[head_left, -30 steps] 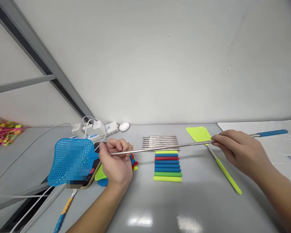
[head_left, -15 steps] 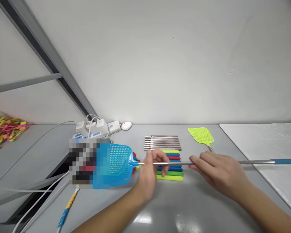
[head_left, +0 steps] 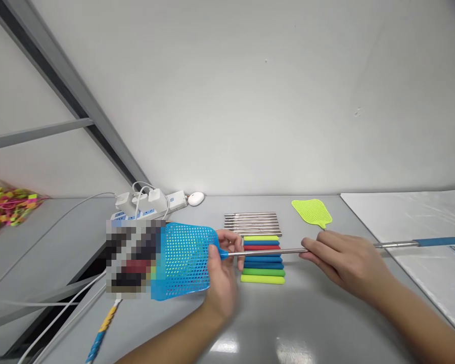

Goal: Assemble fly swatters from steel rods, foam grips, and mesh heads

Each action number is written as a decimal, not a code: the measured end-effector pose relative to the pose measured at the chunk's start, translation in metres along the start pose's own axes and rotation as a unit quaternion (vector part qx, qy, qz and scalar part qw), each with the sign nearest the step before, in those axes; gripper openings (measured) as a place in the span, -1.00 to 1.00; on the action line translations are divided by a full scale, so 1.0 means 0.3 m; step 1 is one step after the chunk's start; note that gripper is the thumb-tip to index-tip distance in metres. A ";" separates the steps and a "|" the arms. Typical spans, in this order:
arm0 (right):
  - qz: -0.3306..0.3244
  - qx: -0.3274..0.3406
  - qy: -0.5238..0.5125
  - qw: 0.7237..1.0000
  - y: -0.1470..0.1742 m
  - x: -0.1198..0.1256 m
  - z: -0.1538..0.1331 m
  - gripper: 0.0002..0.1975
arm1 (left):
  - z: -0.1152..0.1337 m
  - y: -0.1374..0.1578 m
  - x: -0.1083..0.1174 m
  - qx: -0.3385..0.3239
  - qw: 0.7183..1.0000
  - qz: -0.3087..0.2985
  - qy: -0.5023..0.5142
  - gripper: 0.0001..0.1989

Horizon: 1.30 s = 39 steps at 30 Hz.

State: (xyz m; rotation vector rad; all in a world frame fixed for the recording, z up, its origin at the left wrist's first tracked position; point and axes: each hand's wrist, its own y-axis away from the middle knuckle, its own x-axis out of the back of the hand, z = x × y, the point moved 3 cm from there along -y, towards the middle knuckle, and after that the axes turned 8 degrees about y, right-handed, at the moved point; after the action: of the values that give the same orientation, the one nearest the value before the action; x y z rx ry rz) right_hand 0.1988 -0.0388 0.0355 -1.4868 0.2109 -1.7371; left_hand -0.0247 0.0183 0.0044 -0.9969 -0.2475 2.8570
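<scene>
A blue fly swatter with a perforated head lies across my view, held above the table. My left hand grips it where the head meets the rod, thumb on the near face and fingers behind. Farther right, my right hand is closed round the metal telescopic rod. Beyond that hand the rod runs on to a blue handle. Several coloured handle sleeves lie stacked in a row beneath the rod, with several bare metal rods behind them.
A yellow-green fly swatter lies at the back right, its shaft hidden by my right hand. White sheeting covers the right side. A power strip with plugs and cables stands back left. Colourful pieces are heaped far left. A blurred patch hides one area.
My left hand has shifted from the rod to the swatter's neck. The blue head sits farther right and the handle end farther left and higher, so the rod looks shorter.
</scene>
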 end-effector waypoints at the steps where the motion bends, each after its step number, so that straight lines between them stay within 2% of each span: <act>1: 0.000 -0.002 -0.002 1.000 -0.002 0.000 -0.004 -0.86 | 0.002 0.000 -0.001 -0.006 1.000 0.003 0.001 -0.61; 10: -0.020 0.000 -0.011 1.000 0.003 -0.013 -0.002 -0.87 | 0.043 -0.053 0.027 -0.062 0.997 0.044 0.005 -0.65; 13: -0.008 0.011 -0.003 1.000 0.000 -0.011 -0.024 -0.86 | 0.044 -0.054 0.020 -0.059 0.998 0.014 0.011 -0.64; 18: 0.012 0.016 0.001 1.000 -0.015 0.004 -0.070 -0.84 | 0.023 -0.019 -0.011 -0.017 0.999 -0.022 0.037 -0.63; 25: -0.049 0.008 -0.026 0.998 -0.043 0.030 -0.194 -0.75 | -0.044 0.073 -0.076 0.054 0.995 -0.085 0.028 -0.57; 30: -0.059 -0.032 -0.044 0.997 -0.065 0.027 -0.237 -0.73 | -0.048 0.081 -0.074 0.037 0.995 -0.091 -0.027 -0.57; 32: -0.064 -0.036 -0.049 0.996 -0.062 0.016 -0.222 -0.73 | -0.035 0.060 -0.060 0.035 0.996 -0.077 -0.025 -0.56; 35: -0.059 -0.044 -0.037 0.997 -0.039 0.002 -0.163 -0.75 | 0.005 -0.004 -0.019 0.030 0.999 -0.004 0.017 -0.55; 37: -0.045 -0.059 -0.032 0.997 -0.018 0.000 -0.111 -0.76 | 0.044 -0.056 0.013 0.002 0.998 0.053 0.041 -0.57; 39: -0.041 -0.070 -0.029 0.996 -0.001 0.001 -0.065 -0.75 | 0.080 -0.098 0.037 -0.028 0.995 0.086 0.051 -0.58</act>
State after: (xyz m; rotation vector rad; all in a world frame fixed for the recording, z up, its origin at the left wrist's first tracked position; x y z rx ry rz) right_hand 0.1814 -0.0460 0.0304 -1.6647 0.2492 -1.7713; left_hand -0.0471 0.0461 0.0216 -1.2292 -0.2462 2.9533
